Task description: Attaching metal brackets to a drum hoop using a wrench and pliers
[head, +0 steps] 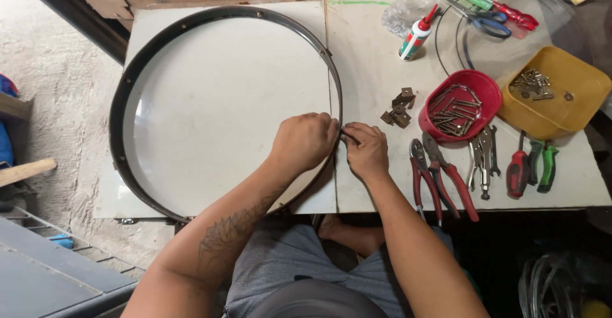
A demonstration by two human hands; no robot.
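Observation:
A large black metal hoop lies flat on a white table top. My left hand rests closed on the hoop's right rim, fingers curled over the band. My right hand sits just outside the rim, touching it, with fingertips pinched on something small that I cannot make out. A few small brown metal brackets lie just beyond my right hand.
A red bowl of screws and a yellow tray with bolts stand at the right. Red-handled pliers, locking pliers and screwdrivers lie along the front edge. A glue bottle, scissors and a plastic bag lie at the back.

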